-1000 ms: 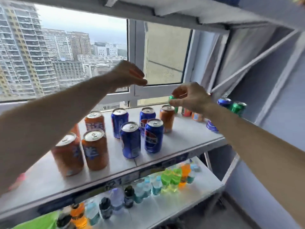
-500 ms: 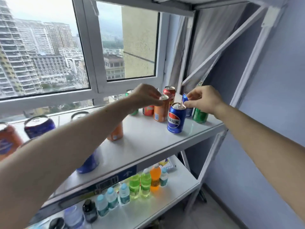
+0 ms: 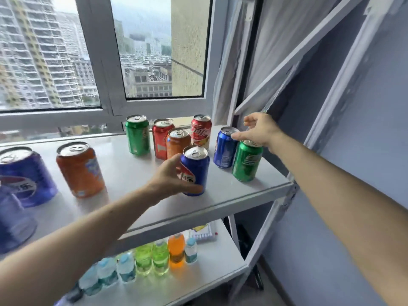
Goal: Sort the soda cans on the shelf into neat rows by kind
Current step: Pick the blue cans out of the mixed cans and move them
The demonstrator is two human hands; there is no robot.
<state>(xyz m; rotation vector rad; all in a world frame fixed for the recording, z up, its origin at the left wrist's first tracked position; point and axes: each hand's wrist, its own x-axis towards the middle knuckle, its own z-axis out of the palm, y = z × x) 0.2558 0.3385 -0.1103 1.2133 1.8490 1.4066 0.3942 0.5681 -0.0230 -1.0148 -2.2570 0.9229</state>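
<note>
Blue cans: three stood whole on the shelf [image 3: 238, 193], a fourth blurred at the left edge.
Green cans: two.
Orange cans: two.
Red cans: two, near the back edge.
Left hand [image 3: 170, 175]: fingers curled round the front blue can [image 3: 195, 171], near the front edge.
Right hand [image 3: 259, 129]: fingers loosely apart, over the right blue can [image 3: 225, 147] and the right green can [image 3: 247, 161]; contact unclear.
Shapes: smooth metal cylinders, all upright.
</note>
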